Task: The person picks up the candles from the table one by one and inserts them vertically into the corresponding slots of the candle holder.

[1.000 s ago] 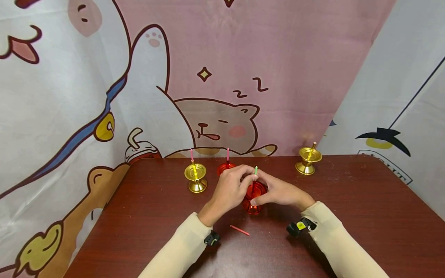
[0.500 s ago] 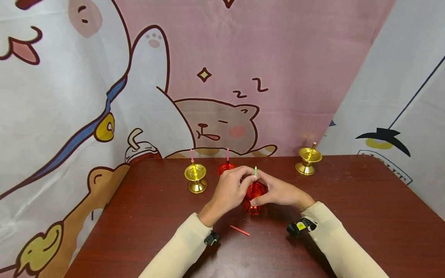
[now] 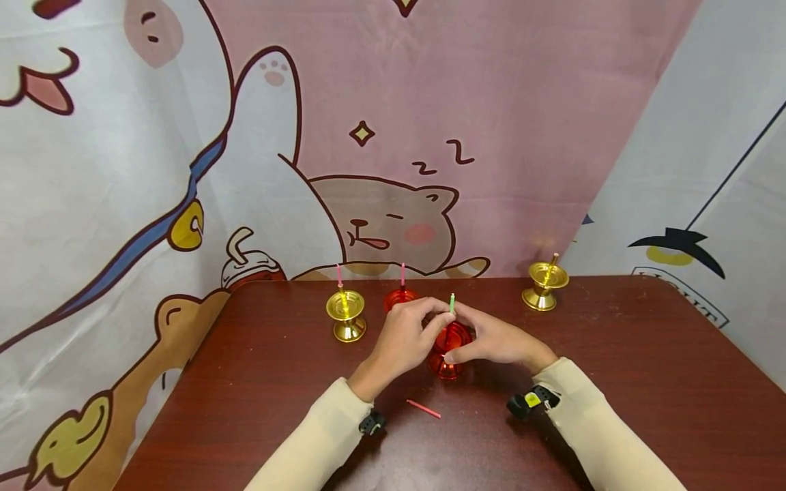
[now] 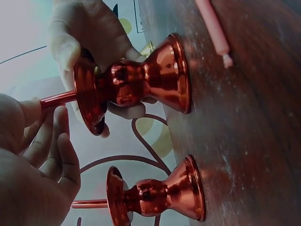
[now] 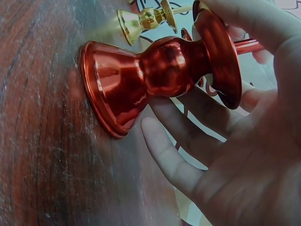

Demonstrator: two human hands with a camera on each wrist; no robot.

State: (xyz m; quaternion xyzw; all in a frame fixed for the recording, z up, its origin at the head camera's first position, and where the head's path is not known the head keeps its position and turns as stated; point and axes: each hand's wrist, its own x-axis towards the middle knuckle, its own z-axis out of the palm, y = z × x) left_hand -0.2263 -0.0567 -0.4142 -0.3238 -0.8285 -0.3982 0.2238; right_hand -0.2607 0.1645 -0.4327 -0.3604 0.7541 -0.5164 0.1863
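A red metallic candle holder (image 3: 447,369) stands upright on the table in front of me. My right hand (image 3: 500,339) grips it by its dish, thumb at the near side of the rim and other fingers behind; the right wrist view shows its rounded body (image 5: 169,66) close to the fingers. My left hand (image 3: 405,339) pinches a thin green candle (image 3: 452,303) upright at the top of the holder's tube (image 4: 60,99). Fingers cover the candle's lower end. A loose pink candle (image 3: 424,408) lies on the table nearer to me.
Behind my left hand stands another red candle holder (image 3: 398,296) with a pink candle. A gold candle holder (image 3: 348,329) with a pink candle is at left, another gold holder (image 3: 540,298) at back right. A printed cloth (image 3: 522,102) hangs beyond the table's (image 3: 264,389) back edge.
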